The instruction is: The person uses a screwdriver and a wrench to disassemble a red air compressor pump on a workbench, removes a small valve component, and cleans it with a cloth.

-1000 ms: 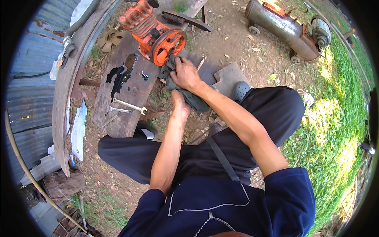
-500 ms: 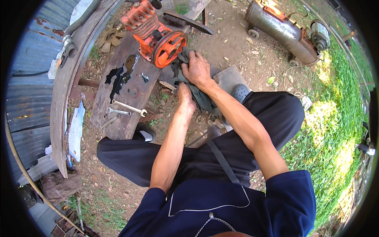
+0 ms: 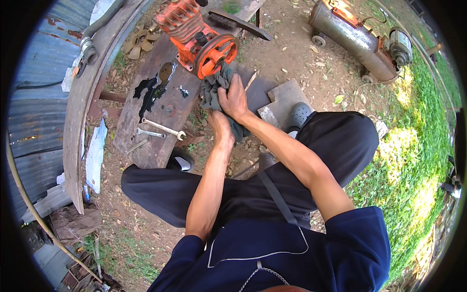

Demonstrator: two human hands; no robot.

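Note:
A dark grey-green rag [image 3: 211,92] is bunched between my two hands, just below the spoked orange pulley wheel [image 3: 210,54] of an orange finned compressor pump [image 3: 180,27]. My right hand [image 3: 234,101] grips the rag from the upper right with its fingers curled over it. Lower and to the left, my left hand [image 3: 221,127] is closed on the rag, its fingertips partly hidden. Part of the cloth hangs below the hands. The top of the rag overlaps the wheel's lower edge; whether it touches I cannot tell.
The pump stands on a wooden bench [image 3: 155,146] with an oily black patch, an open-ended wrench [image 3: 164,129] and a smaller wrench [image 3: 151,133]. A brush [image 3: 238,24] lies behind the wheel. A metal tank [image 3: 348,36] with a motor sits at the far right.
Both hands have shifted slightly left with the rag, which is gathered more tightly and sits closer under the wheel. The flat board and a stick to the right are more exposed.

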